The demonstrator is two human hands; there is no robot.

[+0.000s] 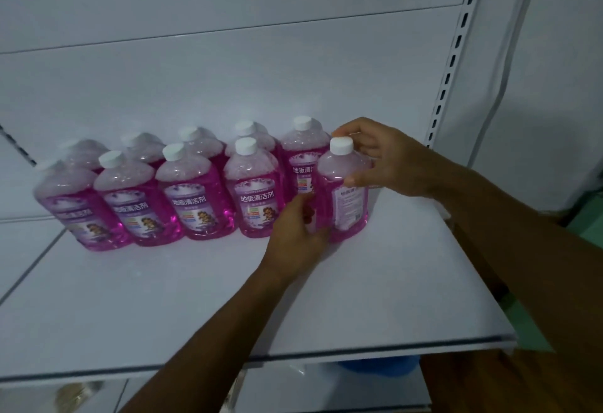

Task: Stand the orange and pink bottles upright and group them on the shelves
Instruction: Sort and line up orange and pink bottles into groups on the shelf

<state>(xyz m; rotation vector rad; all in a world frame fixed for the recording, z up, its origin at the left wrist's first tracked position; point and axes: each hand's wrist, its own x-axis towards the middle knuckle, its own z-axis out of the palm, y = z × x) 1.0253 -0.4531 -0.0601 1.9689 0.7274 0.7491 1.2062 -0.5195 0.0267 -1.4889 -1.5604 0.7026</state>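
Head view, white shelf [375, 298]. Pink bottles stand upright in two rows toward the shelf's back edge, white caps on, labels facing out.

Front row [192, 191]: four bottles side by side, running from the left edge toward the middle. Back row [244, 133]: more bottles directly behind; the left ones are blurred, exact count unclear.

Held pink bottle [344, 191] is upright at the right end of the front row, base on the shelf, just beside its neighbours. Its label is turned partly sideways.

Right hand [381, 158]: fingers curled round the bottle's shoulder and neck, thumb on the near side below the cap.

Left hand [293, 236]: fingers wrapped on the lower body from the front-left.

Slotted upright [456, 54] stands at the back right corner. Something blue [378, 367] shows under the shelf's front edge, partly hidden.
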